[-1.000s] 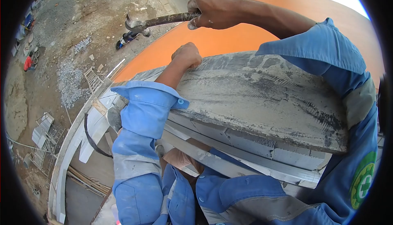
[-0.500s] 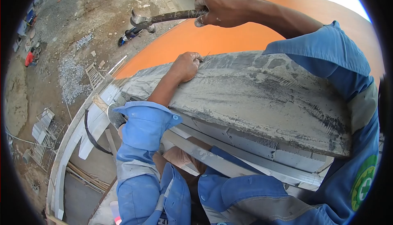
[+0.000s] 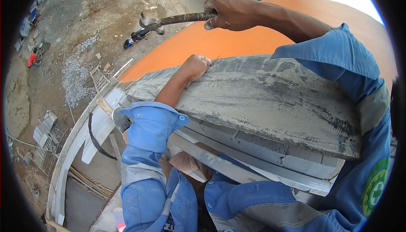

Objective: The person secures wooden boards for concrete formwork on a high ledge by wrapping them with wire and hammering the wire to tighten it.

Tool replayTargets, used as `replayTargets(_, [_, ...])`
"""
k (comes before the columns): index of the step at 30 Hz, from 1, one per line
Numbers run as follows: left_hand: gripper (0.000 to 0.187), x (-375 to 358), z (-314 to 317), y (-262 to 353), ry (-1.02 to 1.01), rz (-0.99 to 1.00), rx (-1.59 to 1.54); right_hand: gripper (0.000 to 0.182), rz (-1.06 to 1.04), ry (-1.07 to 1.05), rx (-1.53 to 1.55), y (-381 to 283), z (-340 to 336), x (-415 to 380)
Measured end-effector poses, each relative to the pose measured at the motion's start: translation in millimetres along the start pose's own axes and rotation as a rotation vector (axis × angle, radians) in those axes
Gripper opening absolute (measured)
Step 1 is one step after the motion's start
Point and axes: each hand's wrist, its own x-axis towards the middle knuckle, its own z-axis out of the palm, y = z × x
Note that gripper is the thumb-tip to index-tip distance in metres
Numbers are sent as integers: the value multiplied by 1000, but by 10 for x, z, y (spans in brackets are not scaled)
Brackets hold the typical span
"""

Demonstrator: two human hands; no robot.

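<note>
My right hand grips the handle of a hammer raised above the wall, its metal head pointing left. My left hand rests on the far top edge of a grey mortar-smeared wall top, fingers pinched on a thin nail standing at that edge. The hammer head hangs well above and left of the nail. Both arms wear blue sleeves.
Behind the wall lies an orange sheet surface. Far below are a dirt yard with rubble, a motorbike, a person in red, a curved concrete edge and stacked frames. I am high up; the drop lies to the left.
My left hand slid from the wall's near left part to its far edge and now pinches the nail. The hammer stayed raised, shifting slightly right.
</note>
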Motion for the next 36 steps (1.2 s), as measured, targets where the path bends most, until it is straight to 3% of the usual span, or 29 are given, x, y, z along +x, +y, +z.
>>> replayTargets(2, [35, 39, -51, 55, -32, 35, 17, 38, -15, 16, -3, 14, 5, -8])
replayTargets(4, [32, 18, -163, 219, -188, -19, 142, 38, -15, -34, -11, -21, -32, -33])
replayTargets(5, [32, 47, -174, 229, -184, -19, 142, 38, -18, -33, -13, -42, -39, -31])
replayTargets(7, [35, 89, -167, 247, -142, 174, 364, 37, 10, -26, 46, -37, -6, -35])
replayTargets(13, [43, 114, -178, 438, -236, 127, 563, 38, 20, -61, 11, -46, -31, -47])
replayTargets(17, [44, 64, -223, 419, -245, 180, 553, 38, -17, -6, 22, -3, 11, -30])
replayTargets(26, [41, 4, -137, 133, -168, 187, 206, 41, 16, -12, -23, 13, 29, -33])
replayTargets(28, [37, -1, -136, 111, -153, 271, 175, 42, 15, -38, -23, 10, 11, -25])
replayTargets(32, [40, 16, -161, 112, -179, 185, 158, 43, 61, -77, -62, 4, -11, -22])
replayTargets(36, [29, 51, -141, 96, -191, 206, 138, 42, 41, -36, -58, 58, 19, -29])
